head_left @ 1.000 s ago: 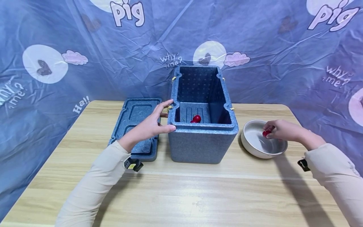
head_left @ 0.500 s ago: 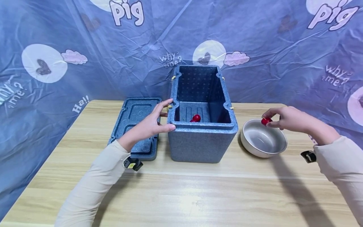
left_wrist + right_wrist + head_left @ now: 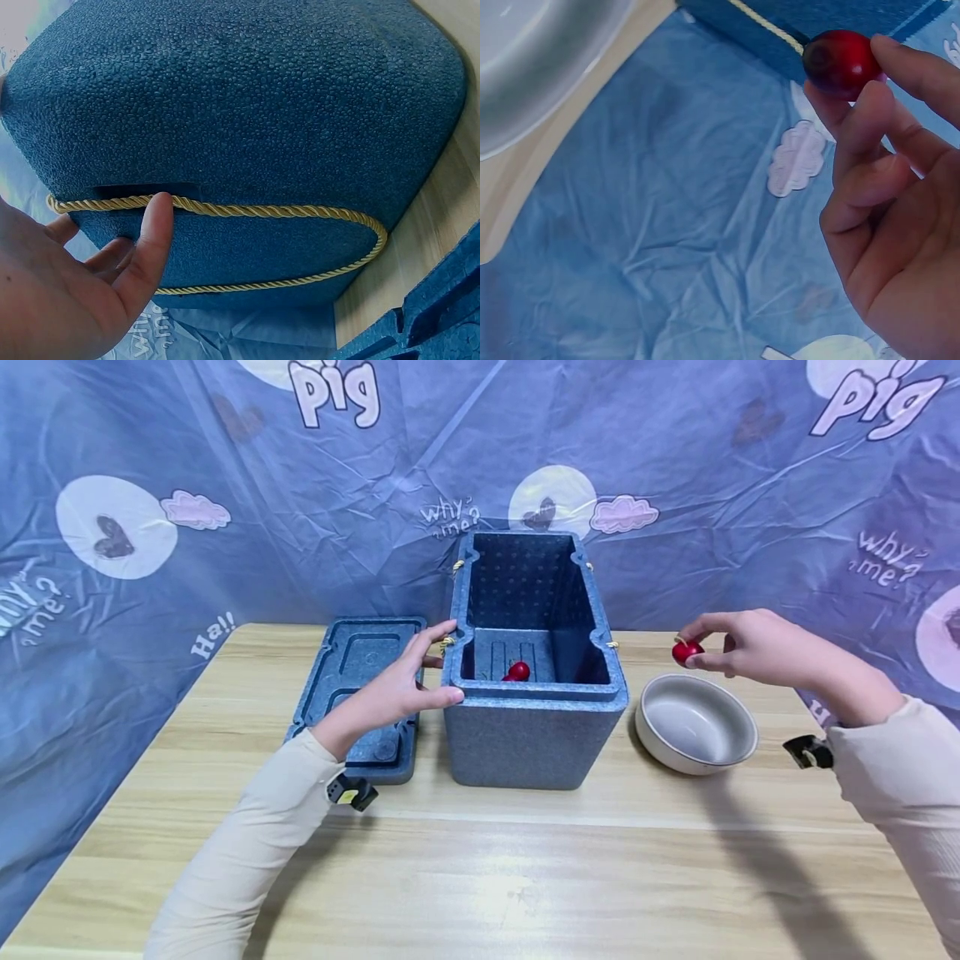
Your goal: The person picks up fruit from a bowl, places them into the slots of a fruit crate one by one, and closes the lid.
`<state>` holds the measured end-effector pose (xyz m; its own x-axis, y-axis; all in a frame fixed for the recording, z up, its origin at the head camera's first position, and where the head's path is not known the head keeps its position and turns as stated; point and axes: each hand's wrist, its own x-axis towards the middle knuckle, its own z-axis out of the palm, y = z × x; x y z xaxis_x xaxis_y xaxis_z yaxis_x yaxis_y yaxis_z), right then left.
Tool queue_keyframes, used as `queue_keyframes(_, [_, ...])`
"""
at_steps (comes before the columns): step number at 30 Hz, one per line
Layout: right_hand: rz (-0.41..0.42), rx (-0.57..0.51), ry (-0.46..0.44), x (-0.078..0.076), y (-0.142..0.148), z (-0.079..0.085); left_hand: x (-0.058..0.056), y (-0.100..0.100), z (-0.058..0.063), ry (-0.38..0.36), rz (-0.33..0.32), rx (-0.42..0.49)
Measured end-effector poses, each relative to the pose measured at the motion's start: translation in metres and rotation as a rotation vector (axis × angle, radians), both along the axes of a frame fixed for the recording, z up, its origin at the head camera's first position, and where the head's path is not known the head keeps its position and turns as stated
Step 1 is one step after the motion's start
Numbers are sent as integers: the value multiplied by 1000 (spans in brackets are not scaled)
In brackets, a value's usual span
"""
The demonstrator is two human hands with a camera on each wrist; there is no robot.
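Note:
In the head view a dark blue foam box point(image 3: 525, 747) stands uncovered at the table's middle. Red cherries point(image 3: 519, 671) lie on its floor near the front wall, partly hidden by the rim. My left hand point(image 3: 382, 702) rests against the box's left side, thumb at the front corner and fingers spread along the rim. The left wrist view shows its fingers beside a gold rope point(image 3: 285, 211) on the box wall. My right hand point(image 3: 772, 647) pinches a red cherry point(image 3: 844, 65) between thumb and fingertips, above the far edge of a grey metal bowl point(image 3: 697, 722).
A blue foam lid point(image 3: 371, 647) lies left of the box, partly covered by my left hand and forearm. The wooden table point(image 3: 480, 877) extends in front of them. Behind it hangs a blue printed cloth point(image 3: 337, 527).
My right hand has lifted the cherry out of the bowl and moved it up and slightly left. My left hand stays against the box.

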<state>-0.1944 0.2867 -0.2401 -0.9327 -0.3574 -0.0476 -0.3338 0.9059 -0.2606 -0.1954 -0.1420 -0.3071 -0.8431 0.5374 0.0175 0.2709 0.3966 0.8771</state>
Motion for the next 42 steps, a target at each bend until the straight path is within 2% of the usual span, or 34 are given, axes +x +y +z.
queue_keyframes(7, [-3, 6, 29, 1, -12, 15, 0, 0, -1, 4, 0, -2])
queue_keyframes(14, [8, -33, 89, 3, -25, 27, 0, 0, -1, 6, 1, 3])
queue_keyframes(21, [64, -102, 190, 4, -46, 39, 0, 0, 0, -9, 3, 1])
queue_keyframes(27, [110, -155, 213, 3, -67, 48, 1, 0, 0, -6, -7, 3])
queue_keyframes(33, [144, -208, 213, 1, -86, 48, 2, 1, 0, 6, -7, -6])
queue_keyframes(38, [212, -249, 216, -2, -98, 43, 1, 1, 0, 6, -4, -7])
queue_keyframes(42, [266, -241, 221, -7, -105, 36, 1, 1, 0, 3, -6, -3])
